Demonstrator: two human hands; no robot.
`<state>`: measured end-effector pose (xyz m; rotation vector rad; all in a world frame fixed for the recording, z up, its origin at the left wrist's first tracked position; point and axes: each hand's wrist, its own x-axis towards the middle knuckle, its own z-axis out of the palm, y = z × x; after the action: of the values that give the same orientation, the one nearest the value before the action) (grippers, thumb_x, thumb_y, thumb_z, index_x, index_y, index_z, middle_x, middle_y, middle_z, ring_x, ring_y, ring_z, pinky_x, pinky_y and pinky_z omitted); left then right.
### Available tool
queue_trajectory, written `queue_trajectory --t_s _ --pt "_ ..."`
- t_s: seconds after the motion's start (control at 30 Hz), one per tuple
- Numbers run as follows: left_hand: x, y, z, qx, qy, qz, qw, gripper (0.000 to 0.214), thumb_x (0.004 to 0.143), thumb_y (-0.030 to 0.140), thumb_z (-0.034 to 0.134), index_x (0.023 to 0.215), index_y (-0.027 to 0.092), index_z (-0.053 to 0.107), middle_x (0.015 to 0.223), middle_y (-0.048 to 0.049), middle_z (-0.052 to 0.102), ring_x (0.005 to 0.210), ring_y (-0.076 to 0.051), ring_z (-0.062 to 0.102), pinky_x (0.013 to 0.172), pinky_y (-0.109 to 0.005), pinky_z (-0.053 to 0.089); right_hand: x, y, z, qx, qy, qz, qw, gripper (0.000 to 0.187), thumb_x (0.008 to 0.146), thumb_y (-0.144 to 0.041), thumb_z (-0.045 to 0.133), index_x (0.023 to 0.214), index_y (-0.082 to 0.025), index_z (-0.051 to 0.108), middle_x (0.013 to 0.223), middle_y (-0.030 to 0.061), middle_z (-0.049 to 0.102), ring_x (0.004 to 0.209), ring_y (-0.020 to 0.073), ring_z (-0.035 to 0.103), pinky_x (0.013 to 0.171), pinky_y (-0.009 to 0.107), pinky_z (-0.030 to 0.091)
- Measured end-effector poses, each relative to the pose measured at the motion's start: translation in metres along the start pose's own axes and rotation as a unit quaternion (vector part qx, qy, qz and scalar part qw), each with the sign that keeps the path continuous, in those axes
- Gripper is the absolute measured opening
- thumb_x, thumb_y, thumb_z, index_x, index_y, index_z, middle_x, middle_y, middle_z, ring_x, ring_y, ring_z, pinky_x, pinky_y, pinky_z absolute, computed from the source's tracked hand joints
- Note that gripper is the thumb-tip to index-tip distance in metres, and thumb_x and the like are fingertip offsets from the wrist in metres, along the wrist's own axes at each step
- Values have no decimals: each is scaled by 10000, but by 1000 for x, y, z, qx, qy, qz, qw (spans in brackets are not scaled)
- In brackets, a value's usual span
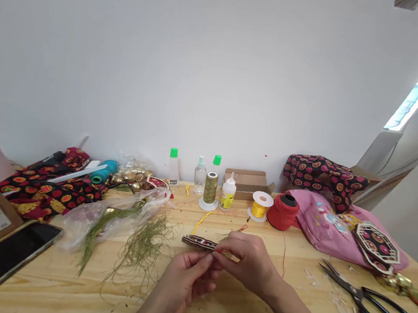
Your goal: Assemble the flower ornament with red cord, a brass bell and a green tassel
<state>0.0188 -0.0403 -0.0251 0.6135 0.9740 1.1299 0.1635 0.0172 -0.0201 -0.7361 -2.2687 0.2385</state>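
Dark brown, pale-edged patterned strip (196, 241) is at lower centre of frame. Left hand (187, 278) pinches its right end, thumb against fingers. Right hand (250, 261) has fingertips bunched at same spot; can't tell what they grip. Loose olive thread tangle (147, 241) just left. Behind: olive thread spool (210, 188), red thread cone (282, 213). Black-handled metal scissors (359, 294) open, lower right.
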Motion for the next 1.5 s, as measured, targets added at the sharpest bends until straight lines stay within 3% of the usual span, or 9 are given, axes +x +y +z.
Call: queue_trajectory --t_s 0.2,0.53,0.73,0.9,1.0,1.1,1.2,1.3,1.5 --pt "-6 2 -3 10 21 1 1000 139 619 252 685 620 115 665 580 -10 616 481 -57 511 464 -147 434 1 -4 -3 -1 -32 1 999 127 754 -207 528 713 -177 644 566 1 581 493 86 502 469 172 324" --pt "-52 6 -5 102 60 -29 993 232 558 355 673 584 128 627 489 27 558 362 -48 435 338 -152 343 4 -28 -18 23 -211 -39 977 248 745 -232 556 989 -198 575 658 -13 617 540 91 504 497 180 310" --pt "-52 43 18 287 21 51 956 229 613 347 578 518 140 601 315 99 330 303 -27 229 327 -164 176 11 -40 -26 20 -189 -57 980 165 809 -296 497 828 -183 616 633 -6 616 514 80 490 477 191 268" --pt "-38 59 33 366 -44 114 922 241 680 338 543 587 128 614 414 63 416 399 -55 313 387 -181 229 0 -35 -28 90 -146 2 985 329 867 -314 399 692 -145 619 574 -3 584 509 77 477 481 182 286" --pt "-24 37 23 391 -73 190 898 307 701 345 568 953 171 590 756 -18 601 657 -130 522 563 -222 398 -18 -28 -26 153 -114 73 979 332 856 -332 417 703 -133 635 567 -2 578 515 85 480 495 182 320" --pt "-11 8 10 443 -142 196 863 640 628 264 664 1212 241 402 1184 -62 503 1017 -196 478 831 -284 386 -35 -22 -26 248 -93 129 956 326 842 -360 432 780 -131 655 659 23 615 597 113 524 558 202 376" --pt "-4 -8 7 536 -212 196 793 564 719 196 550 1249 238 362 927 -23 630 816 -161 557 736 -264 423 -46 -16 -36 322 -71 189 925 376 825 -416 432 791 -123 665 647 24 593 597 116 510 559 216 384" --pt "-1 -3 8 618 -215 226 722 308 810 205 394 1073 223 554 855 -24 658 767 -156 571 715 -247 413 -52 -7 -51 321 -68 253 910 418 792 -467 457 774 -110 674 529 -19 481 497 80 398 473 195 308" --pt "1 28 2 682 -234 189 666 298 825 275 362 950 224 628 833 -21 672 733 -153 577 648 -211 400 -55 5 -50 338 -95 319 880 391 709 -470 559 713 -99 682 514 -20 496 470 68 357 454 197 257"
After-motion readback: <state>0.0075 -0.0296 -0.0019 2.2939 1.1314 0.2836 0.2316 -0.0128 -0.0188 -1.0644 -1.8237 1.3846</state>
